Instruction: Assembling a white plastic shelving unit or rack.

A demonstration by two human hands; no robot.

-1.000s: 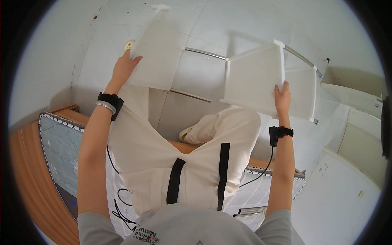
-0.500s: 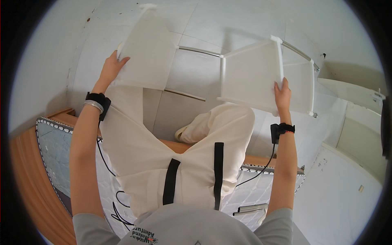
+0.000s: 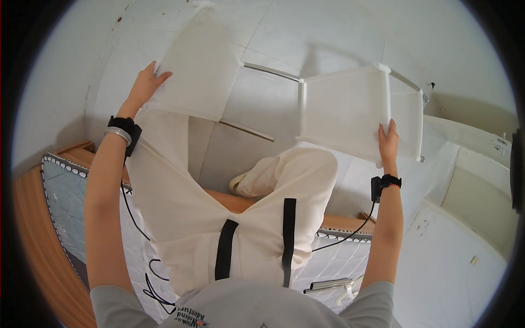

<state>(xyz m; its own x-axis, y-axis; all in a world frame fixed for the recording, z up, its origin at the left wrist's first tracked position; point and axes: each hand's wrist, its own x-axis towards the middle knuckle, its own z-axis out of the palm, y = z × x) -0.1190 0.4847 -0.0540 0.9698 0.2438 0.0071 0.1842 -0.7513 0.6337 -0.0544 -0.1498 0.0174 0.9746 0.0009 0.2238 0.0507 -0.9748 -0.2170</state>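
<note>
A partly assembled shelf rack of white panels and silver tubes lies on its side before me. My left hand [image 3: 145, 87] grips the edge of the left white shelf panel [image 3: 202, 71], thumb on its face. My right hand [image 3: 388, 143] is closed on the near end of the rim of the middle shelf panel [image 3: 342, 109]. Another white panel [image 3: 406, 123] stands just beyond that rim. One silver tube [image 3: 270, 71] spans the left and middle panels. A nearer tube [image 3: 247, 130] sticks out from the left panel, its right end free.
I sit on a wood-framed bed [image 3: 33, 218] with a quilted mattress [image 3: 65, 199]. Several loose tubes [image 3: 328, 285] lie on it by my right side, a black cable [image 3: 156, 292] by my left. A white cabinet [image 3: 465, 229] stands at right. Grey tiles [image 3: 262, 101] cover the floor.
The rack's middle and right panels have shifted slightly right and nearer, along with my right hand. My left hand has moved a little left and farther, still on the left panel.
</note>
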